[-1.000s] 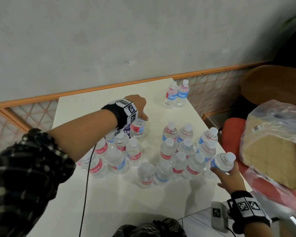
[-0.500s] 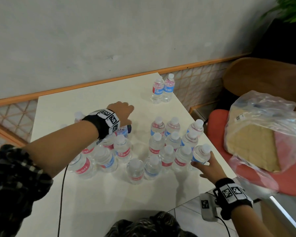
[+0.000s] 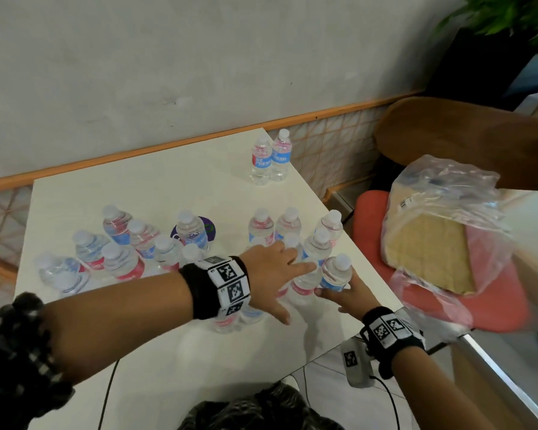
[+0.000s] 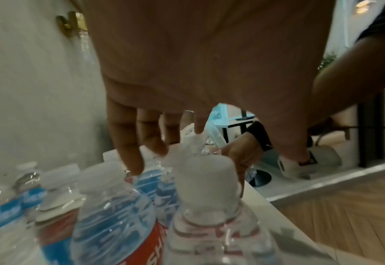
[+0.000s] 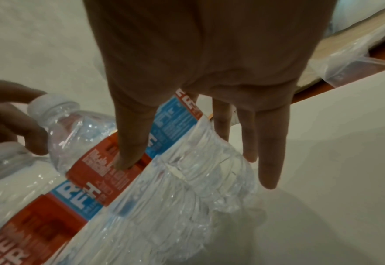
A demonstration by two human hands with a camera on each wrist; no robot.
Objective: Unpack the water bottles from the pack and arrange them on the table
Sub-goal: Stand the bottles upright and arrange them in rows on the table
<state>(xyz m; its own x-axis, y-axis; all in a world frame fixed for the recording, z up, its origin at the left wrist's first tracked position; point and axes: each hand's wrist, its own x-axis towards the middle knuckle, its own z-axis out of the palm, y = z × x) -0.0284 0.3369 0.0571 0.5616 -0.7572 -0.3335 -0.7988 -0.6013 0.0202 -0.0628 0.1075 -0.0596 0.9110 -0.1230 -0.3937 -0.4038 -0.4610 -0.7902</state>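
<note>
Table point(image 3: 156, 361): bottles stand upright in clusters | near-right cluster point(image 3: 319, 243): at table's right edge, directly under both hands | right hand point(image 3: 351, 294): nearer, fingers against corner bottle point(image 3: 336, 273), axis vertical | left hand point(image 3: 271, 274): spread wide above caps, holding nothing.

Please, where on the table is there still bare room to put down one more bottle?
Free: the table along the wall side, left of the two far bottles, and the near strip towards the person. A narrow gap beside the purple-disc bottle. Crowded: the left cluster and the right cluster, where both hands work.
</note>
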